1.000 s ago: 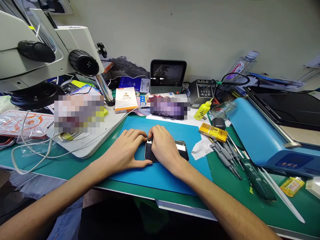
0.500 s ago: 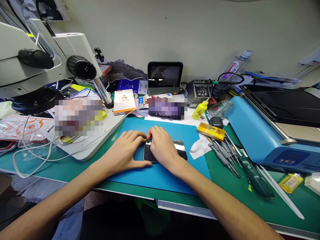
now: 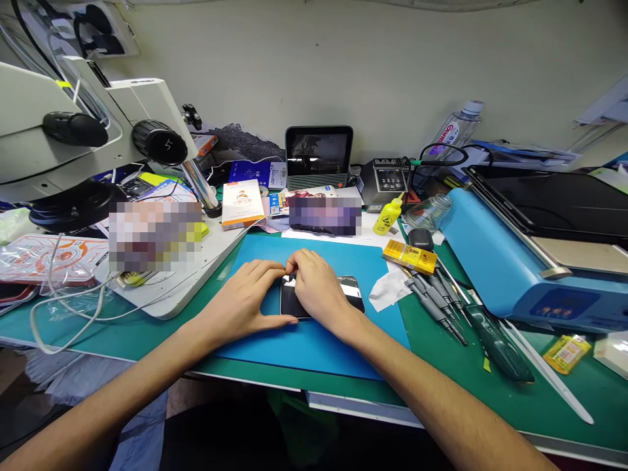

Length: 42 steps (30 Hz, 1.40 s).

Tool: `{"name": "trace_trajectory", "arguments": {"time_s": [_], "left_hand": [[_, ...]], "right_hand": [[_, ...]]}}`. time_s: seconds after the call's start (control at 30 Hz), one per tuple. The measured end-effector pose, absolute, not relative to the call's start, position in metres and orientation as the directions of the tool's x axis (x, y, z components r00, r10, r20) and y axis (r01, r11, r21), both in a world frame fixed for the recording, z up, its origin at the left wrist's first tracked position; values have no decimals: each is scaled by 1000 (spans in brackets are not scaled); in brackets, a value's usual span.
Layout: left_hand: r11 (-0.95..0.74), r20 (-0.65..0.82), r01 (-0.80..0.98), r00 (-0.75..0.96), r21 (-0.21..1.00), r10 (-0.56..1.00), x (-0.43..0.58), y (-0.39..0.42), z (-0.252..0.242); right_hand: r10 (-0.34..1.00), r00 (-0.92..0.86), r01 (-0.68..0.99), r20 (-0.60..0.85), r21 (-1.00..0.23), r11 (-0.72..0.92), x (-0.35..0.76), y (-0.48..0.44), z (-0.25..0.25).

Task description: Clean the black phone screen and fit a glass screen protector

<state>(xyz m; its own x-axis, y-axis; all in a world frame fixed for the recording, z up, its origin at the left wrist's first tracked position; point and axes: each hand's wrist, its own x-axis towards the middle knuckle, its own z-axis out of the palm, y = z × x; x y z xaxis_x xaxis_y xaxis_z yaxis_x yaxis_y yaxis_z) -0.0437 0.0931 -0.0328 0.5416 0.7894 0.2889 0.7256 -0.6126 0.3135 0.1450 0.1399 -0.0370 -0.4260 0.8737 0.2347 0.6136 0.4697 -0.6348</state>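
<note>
A smartphone (image 3: 350, 288) with a dark, glossy face lies flat on the blue mat (image 3: 314, 350), its long side running left to right. My left hand (image 3: 248, 294) grips its left end, thumb at the near edge and forefinger by the far left corner. Over the phone, my right hand (image 3: 316, 281) is curled, its thumb and forefinger pinched together at the far edge near that corner. The right hand covers the middle of the phone, and whatever its fingertips hold is hidden.
A microscope (image 3: 161, 140) on a white base rises at left. To the right lie screwdrivers (image 3: 436, 301), a dark green-handled tool (image 3: 500, 347), a white stick (image 3: 554, 379) and a blue machine (image 3: 495, 261). Behind the mat stand a small screen (image 3: 318, 150) and a yellow bottle (image 3: 387, 217).
The view has tilted up a little, so the background things sit slightly lower and the right-hand things slightly further left. Both hands keep nearly the same pose at the smartphone.
</note>
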Motion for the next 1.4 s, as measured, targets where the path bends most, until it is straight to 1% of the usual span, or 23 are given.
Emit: {"name": "trace_trajectory", "arguments": {"time_s": [0.3, 0.53, 0.73, 0.93, 1.1, 1.27, 1.33, 1.4], "left_hand": [[-590, 276, 705, 521, 394, 808, -42, 93, -31], [-552, 229, 705, 507, 445, 831, -41, 92, -27], [-509, 200, 685, 481, 521, 853, -38, 92, -25], [-496, 199, 696, 466, 519, 862, -37, 94, -23], [-485, 186, 701, 461, 523, 867, -37, 95, -19], [-485, 219, 687, 442, 541, 870, -35, 96, -17], [-504, 273, 660, 428, 557, 862, -34, 97, -16], [-535, 363, 628, 394, 564, 845, -35, 97, -11]], "right_hand": [[905, -345, 499, 250, -767, 403, 146, 139, -36], [946, -235, 324, 222, -900, 291, 149, 145, -36], [973, -162, 156, 165, -969, 190, 151, 153, -38], [986, -120, 4, 115, -993, 116, 154, 159, -36], [992, -71, -113, 105, -989, 97, 157, 160, -32], [987, 44, -215, 154, -964, 160, 166, 163, -21], [975, 109, -239, 192, -947, 213, 174, 168, -14], [953, 192, -250, 235, -927, 279, 185, 174, -6]]}}
